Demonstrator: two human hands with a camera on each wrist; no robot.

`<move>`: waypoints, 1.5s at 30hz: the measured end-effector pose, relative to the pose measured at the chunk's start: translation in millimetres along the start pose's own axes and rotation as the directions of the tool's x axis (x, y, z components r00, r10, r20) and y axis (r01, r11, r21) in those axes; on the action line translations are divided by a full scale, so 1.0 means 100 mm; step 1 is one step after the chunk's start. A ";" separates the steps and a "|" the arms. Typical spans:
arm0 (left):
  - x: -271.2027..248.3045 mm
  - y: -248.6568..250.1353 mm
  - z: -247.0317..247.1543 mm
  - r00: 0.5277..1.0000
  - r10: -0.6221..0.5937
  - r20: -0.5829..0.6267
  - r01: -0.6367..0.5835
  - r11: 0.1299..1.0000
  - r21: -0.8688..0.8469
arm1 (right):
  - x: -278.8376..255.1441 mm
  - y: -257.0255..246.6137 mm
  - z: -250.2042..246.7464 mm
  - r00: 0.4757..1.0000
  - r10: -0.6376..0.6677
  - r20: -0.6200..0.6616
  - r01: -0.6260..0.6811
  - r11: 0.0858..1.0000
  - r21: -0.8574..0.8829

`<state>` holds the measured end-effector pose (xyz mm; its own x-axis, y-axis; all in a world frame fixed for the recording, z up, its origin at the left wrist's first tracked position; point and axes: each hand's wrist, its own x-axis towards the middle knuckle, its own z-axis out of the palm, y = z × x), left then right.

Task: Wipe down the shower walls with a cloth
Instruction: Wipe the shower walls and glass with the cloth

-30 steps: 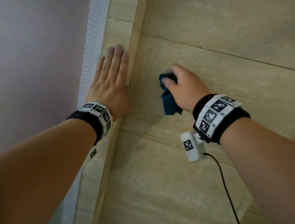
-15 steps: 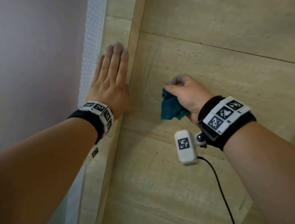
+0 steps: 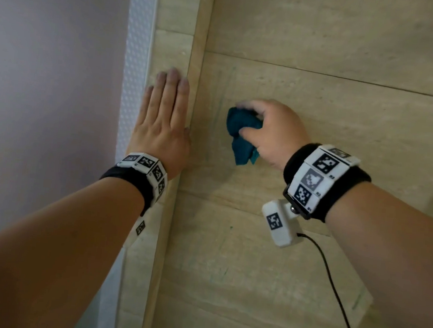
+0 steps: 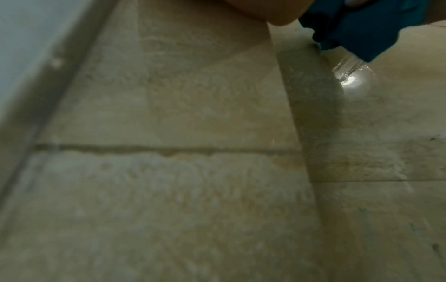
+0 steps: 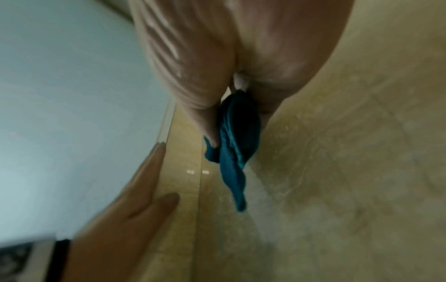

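A bunched teal cloth (image 3: 241,134) is pressed against the beige tiled shower wall (image 3: 318,120). My right hand (image 3: 270,132) grips it with fingers and thumb curled round it. From the right wrist view the cloth (image 5: 237,141) hangs below the thumb and fingers against the wall. It also shows at the top right of the left wrist view, the cloth (image 4: 357,28) over a wet glinting patch. My left hand (image 3: 164,117) lies flat, fingers straight and together, on the narrow tiled side strip beside the corner.
A vertical corner edge (image 3: 186,135) separates the narrow tiled strip from the main wall. Left of it runs a white textured trim (image 3: 135,78) and a pale lilac wall (image 3: 47,83). A black cable (image 3: 335,286) hangs from the right wrist camera. Horizontal grout lines cross the tiles.
My right hand has carried the cloth down the wall and then back a little to the left and up. The left hand has stayed flat in place.
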<state>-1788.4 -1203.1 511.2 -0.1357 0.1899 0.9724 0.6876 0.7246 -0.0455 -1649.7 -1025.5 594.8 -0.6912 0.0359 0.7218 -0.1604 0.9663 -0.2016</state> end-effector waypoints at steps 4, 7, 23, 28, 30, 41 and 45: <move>-0.01 0.00 0.00 1.000 0.003 0.005 -0.003 1.000 -0.004 | 0.06 0.04 -0.05 0.972 -0.203 -0.117 0.142 0.908 -0.394; -0.01 0.00 -0.01 1.000 0.001 0.007 -0.001 1.000 -0.004 | 0.10 0.11 -0.05 0.928 -0.331 -0.173 0.155 0.762 -0.629; -0.01 0.00 0.00 1.000 0.004 -0.006 -0.004 1.000 0.004 | 0.11 0.20 -0.01 0.888 -0.459 0.014 0.356 0.669 -0.653; -0.01 0.00 -0.01 1.000 0.006 -0.006 -0.006 1.000 0.010 | 0.18 0.30 0.01 0.864 -0.503 0.007 0.378 0.641 -0.668; -0.01 0.00 -0.01 1.000 0.002 -0.002 -0.002 1.000 0.014 | 0.18 0.36 0.04 0.834 -0.552 -0.003 0.396 0.602 -0.694; -0.01 0.01 -0.02 1.000 0.015 -0.006 -0.014 1.000 0.023 | -0.20 0.64 0.53 0.898 -0.421 0.126 0.377 0.589 -0.715; -0.01 0.02 -0.04 1.000 0.010 -0.004 -0.009 1.000 0.023 | -0.16 0.73 0.35 0.924 -0.362 0.122 0.315 0.543 -0.778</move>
<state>-1784.6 -1204.7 510.7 -0.1265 0.1944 0.9727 0.6720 0.7381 -0.0601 -1674.7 -964.8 545.7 -0.6668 -0.3473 0.6594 0.2433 0.7349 0.6331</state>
